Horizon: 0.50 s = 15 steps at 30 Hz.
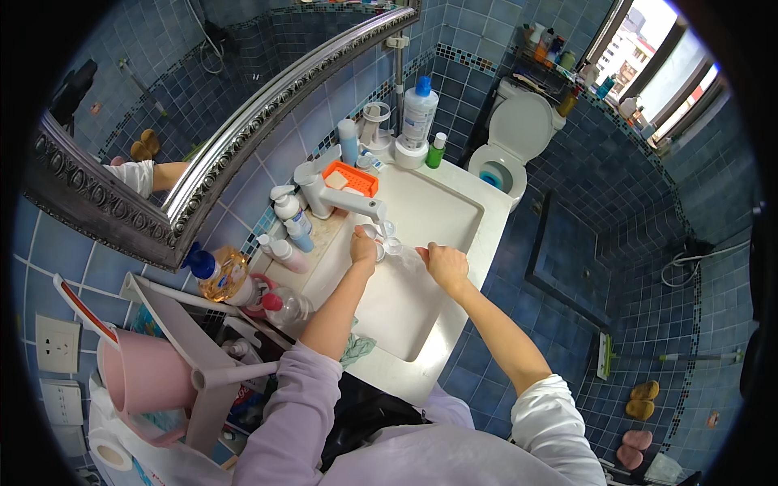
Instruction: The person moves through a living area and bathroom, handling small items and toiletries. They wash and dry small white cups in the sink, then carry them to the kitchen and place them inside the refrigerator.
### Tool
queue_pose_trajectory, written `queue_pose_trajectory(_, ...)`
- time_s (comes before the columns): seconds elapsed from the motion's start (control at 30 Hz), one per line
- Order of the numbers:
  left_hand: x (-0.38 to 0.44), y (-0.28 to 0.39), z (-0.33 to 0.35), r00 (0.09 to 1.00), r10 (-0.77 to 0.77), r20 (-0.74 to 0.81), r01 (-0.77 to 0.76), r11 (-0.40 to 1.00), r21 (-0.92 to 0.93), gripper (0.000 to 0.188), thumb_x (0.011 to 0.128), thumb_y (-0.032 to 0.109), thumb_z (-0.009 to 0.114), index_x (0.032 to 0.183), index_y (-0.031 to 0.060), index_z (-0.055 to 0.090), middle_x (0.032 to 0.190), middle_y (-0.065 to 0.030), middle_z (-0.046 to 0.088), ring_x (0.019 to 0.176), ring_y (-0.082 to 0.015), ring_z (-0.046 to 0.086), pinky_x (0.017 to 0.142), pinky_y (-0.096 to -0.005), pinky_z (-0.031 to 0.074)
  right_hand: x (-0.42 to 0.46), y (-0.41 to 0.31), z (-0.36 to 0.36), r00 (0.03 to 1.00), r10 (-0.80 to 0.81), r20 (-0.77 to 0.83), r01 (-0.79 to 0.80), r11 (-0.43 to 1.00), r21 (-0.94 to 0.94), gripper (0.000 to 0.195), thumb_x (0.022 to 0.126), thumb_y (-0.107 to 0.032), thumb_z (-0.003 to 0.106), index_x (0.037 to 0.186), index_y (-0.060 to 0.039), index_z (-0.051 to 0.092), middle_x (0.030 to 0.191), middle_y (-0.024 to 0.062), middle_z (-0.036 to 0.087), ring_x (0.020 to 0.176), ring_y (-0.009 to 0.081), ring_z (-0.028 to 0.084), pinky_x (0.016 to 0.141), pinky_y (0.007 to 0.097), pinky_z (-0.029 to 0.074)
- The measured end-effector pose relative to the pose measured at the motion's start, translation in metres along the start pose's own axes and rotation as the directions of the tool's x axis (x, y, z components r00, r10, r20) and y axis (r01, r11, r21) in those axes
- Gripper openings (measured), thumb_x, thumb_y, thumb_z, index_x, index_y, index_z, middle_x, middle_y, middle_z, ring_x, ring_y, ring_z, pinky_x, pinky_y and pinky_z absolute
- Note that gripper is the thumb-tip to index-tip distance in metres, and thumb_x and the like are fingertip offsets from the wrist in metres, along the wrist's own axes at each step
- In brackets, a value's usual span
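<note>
My left hand (363, 246) is under the faucet spout, its fingers closed on a cluster of small round white or clear cups (392, 245). Their exact kind is too small to tell. My right hand (447, 267) is to the right over the basin, fingers curled. A blurred, translucent streak lies between it and the cups; whether this is water or a thin clear object in the fingers is unclear. Below both hands is the white sink basin (398, 310). The white faucet (349, 200) reaches out above the cups.
An orange soap dish (358, 179) sits behind the faucet. Pump bottles (292, 209) stand along the left ledge, near a clear bottle with a red cap (285, 307). A green cloth (358, 349) lies by the front edge. A pink bucket (146, 373) is left; a toilet (519, 127) is beyond.
</note>
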<state>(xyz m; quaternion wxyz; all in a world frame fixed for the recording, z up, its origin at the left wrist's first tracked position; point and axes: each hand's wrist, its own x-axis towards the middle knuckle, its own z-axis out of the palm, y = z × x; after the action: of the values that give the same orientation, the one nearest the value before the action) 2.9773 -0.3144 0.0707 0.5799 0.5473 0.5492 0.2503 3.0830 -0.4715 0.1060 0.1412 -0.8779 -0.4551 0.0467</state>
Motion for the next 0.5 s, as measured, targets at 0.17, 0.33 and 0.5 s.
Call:
queue_pose_trajectory(0.17, -0.006, 0.008, 0.008, 0.996, 0.088, 0.017, -0.090, 0.993, 0.082, 0.056, 0.098, 0.046, 0.022, 0.105, -0.0005, 0.053, 0.090, -0.0184, 0.063, 0.082, -0.0313, 0.063, 0.078, -0.0408, 0.048, -0.017, 0.014, 0.026, 0.991, -0.012, 0.131, -0.028, 0.955, 0.295, 0.047, 0.088, -0.044, 0.056, 0.066, -0.0024, 0.058, 0.055, 0.0168, 0.057, 0.048, 0.0336, 0.057, 0.046, 0.0430, 0.043)
queue_pose_trajectory(0.33, -0.004, -0.007, 0.003, 0.995, 0.094, -0.010, -0.092, 0.986, 0.137, 0.056, 0.098, 0.047, 0.023, 0.105, -0.0005, 0.053, 0.091, -0.0205, 0.064, 0.087, -0.0338, 0.063, 0.080, -0.0432, 0.046, 0.006, 0.017, -0.006, 0.587, 0.148, 0.796, -0.649, 0.673, 0.354, 0.053, 0.088, -0.049, 0.056, 0.061, -0.0030, 0.051, 0.050, 0.0099, 0.049, 0.043, 0.0223, 0.052, 0.043, 0.0377, 0.040)
queue_pose_trajectory(0.5, 0.015, -0.025, -0.001, 0.997, 0.072, 0.036, -0.079, 0.967, 0.243, 0.055, 0.098, 0.047, 0.025, 0.106, 0.0003, 0.053, 0.088, -0.0209, 0.064, 0.088, -0.0329, 0.063, 0.080, -0.0428, 0.047, -0.003, 0.001, -0.002, 0.983, -0.183, -0.019, 0.178, 0.971, -0.162, 0.051, 0.088, -0.050, 0.053, 0.068, -0.0032, 0.059, 0.061, 0.0189, 0.060, 0.052, 0.0289, 0.062, 0.048, 0.0405, 0.048)
